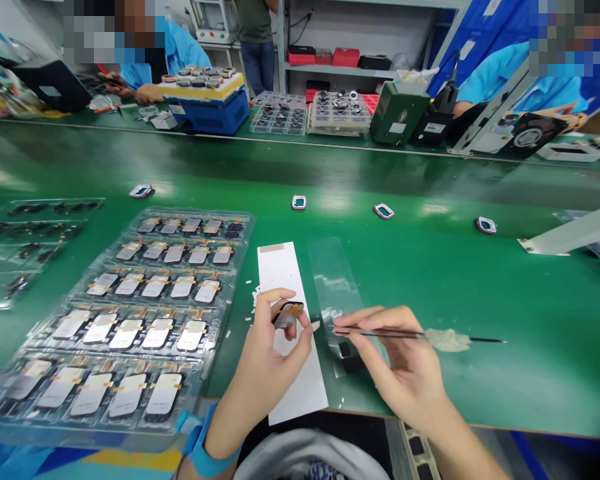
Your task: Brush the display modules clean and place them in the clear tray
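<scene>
1. No text can be read anywhere in this view.
2. The green box (pixel 399 113) carries a pale label, too small to read.
3. The black box (pixel 53 85) at far left has a pale label, also unreadable.
4. The black unit (pixel 433 128) beside the green box shows a small, blurred label.
5. The part (pixel 287 315) in the left hand (pixel 273 360) shows no readable marks.

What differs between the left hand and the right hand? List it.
The left hand pinches a small module with orange flex; the right hand grips slender tweezers. The left hand wears a blue wrist strap, the right hand none. Both are bare-fingered and held just above the green bench.
</scene>
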A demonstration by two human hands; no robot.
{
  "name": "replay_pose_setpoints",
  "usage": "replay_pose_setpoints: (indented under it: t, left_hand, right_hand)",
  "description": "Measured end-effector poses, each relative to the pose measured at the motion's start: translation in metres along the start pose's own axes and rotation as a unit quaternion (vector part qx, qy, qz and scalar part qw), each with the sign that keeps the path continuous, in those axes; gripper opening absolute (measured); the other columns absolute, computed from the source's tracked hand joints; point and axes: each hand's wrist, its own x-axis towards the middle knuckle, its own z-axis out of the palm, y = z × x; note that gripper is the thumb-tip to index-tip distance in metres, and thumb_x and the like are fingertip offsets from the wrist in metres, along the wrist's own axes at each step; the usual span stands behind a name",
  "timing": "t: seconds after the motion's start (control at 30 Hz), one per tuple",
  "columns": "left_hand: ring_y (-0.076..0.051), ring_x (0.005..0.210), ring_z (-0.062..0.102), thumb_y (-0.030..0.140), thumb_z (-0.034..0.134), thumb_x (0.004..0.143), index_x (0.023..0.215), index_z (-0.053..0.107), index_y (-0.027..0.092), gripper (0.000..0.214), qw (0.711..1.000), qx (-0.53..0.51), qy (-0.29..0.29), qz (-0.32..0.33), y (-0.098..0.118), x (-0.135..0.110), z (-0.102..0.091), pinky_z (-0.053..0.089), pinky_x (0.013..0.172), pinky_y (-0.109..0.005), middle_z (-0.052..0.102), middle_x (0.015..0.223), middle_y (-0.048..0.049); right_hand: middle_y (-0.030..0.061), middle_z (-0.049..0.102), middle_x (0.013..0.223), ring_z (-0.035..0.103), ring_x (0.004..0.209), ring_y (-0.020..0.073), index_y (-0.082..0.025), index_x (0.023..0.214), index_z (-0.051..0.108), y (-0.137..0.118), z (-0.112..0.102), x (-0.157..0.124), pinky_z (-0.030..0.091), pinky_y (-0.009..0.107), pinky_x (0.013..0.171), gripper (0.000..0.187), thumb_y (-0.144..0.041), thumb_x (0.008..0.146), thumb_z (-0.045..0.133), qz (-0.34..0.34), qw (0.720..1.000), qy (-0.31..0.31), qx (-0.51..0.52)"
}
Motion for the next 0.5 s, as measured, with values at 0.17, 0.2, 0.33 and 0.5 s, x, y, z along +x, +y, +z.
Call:
replay_pose_setpoints:
  t: [0.17, 0.2, 0.33, 0.5]
  left_hand:
    - [-0.012, 0.070, 0.048, 0.010, 0.055, 0.089, 0.122, 0.035, 0.027, 0.042, 0.999, 0.037, -0.038, 0.008, 0.001, -0.002, -0.002, 0.044, 0.073, -0.028, 0.056, 0.087, 0.0022]
    - [-0.012, 0.071, 0.048, 0.010, 0.055, 0.089, 0.123, 0.035, 0.027, 0.043, 0.998, 0.039, -0.041, 0.007, 0.001, -0.003, -0.002, 0.044, 0.073, -0.028, 0.056, 0.087, 0.0023]
    - [-0.013, 0.072, 0.049, 0.011, 0.056, 0.090, 0.124, 0.035, 0.027, 0.043, 0.998, 0.035, -0.045, 0.002, 0.001, -0.003, 0.000, 0.044, 0.074, -0.027, 0.055, 0.086, 0.0025]
    - [-0.014, 0.075, 0.054, 0.017, 0.056, 0.093, 0.124, 0.039, 0.027, 0.037, 0.999, 0.021, -0.043, -0.006, 0.000, 0.000, 0.001, 0.046, 0.075, -0.028, 0.060, 0.091, -0.0006]
  right_hand:
    - [0.0038, 0.072, 0.096, 0.074, 0.090, 0.0156, -0.023, 0.109, 0.052, -0.007, -0.008, 0.016, 0.061, 0.026, 0.078, 0.020, -0.010, 0.093, 0.057, -0.064, 0.982, -0.123, -0.128]
    - [0.0040, 0.072, 0.096, 0.074, 0.090, 0.0162, -0.023, 0.109, 0.052, -0.007, -0.007, 0.018, 0.062, 0.027, 0.077, 0.020, -0.011, 0.094, 0.056, -0.069, 0.979, -0.130, -0.139]
    - [0.0053, 0.072, 0.096, 0.074, 0.088, 0.0174, -0.022, 0.109, 0.054, -0.006, -0.005, 0.019, 0.061, 0.029, 0.076, 0.018, -0.011, 0.094, 0.054, -0.087, 0.973, -0.144, -0.159]
    - [0.0039, 0.074, 0.091, 0.075, 0.084, 0.0184, -0.023, 0.101, 0.065, -0.007, -0.005, 0.018, 0.061, 0.029, 0.073, 0.016, -0.011, 0.090, 0.062, -0.033, 0.987, -0.102, -0.123]
